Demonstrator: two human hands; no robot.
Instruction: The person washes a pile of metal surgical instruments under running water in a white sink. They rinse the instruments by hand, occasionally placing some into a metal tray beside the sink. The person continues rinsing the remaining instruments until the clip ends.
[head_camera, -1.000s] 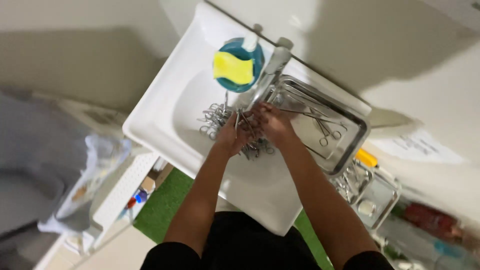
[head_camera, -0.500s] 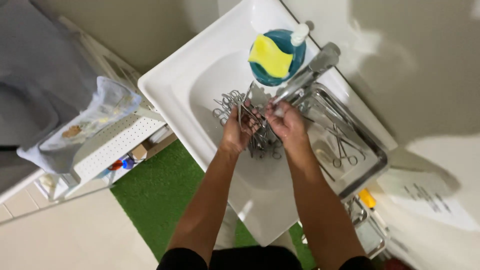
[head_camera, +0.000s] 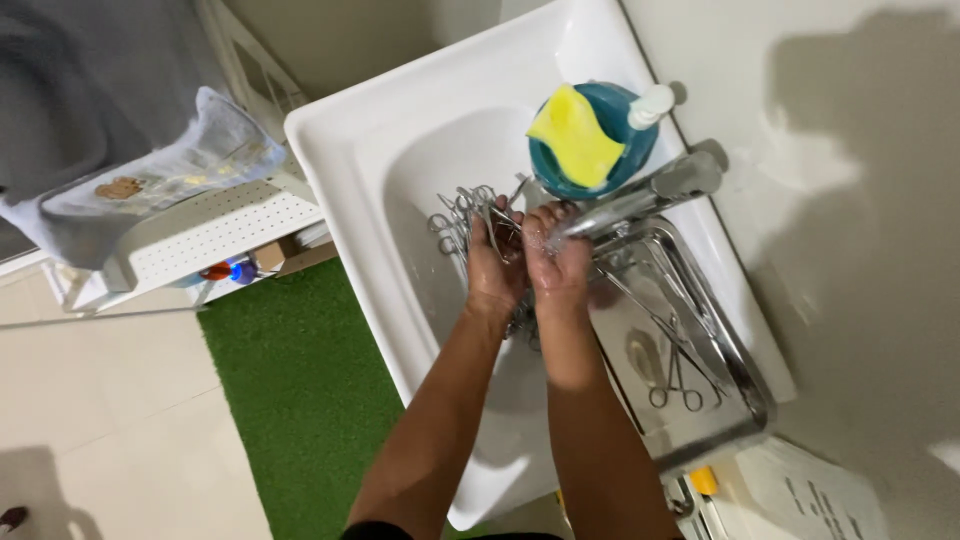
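Both sets of fingers are curled in at the centre of the frame. The left hand (head_camera: 493, 268) is closed around a bundle of steel surgical instruments (head_camera: 462, 215), whose ring handles fan out toward the upper left. The right hand (head_camera: 556, 262) is curled too, pressed against the left under the tap (head_camera: 640, 197), but I cannot tell whether it grips anything or only rubs. Water seems to run over its knuckles.

Around the hands is the white sink (head_camera: 350, 160). A teal bowl (head_camera: 620, 160) with a yellow sponge (head_camera: 572, 135) sits at the upper centre, and a steel tray (head_camera: 745, 385) with a few scissors (head_camera: 675, 385) lies to the lower right.

I would say this goes best with the bundle kept loose enough for water to reach the hinges, with the points turned away from the palms.
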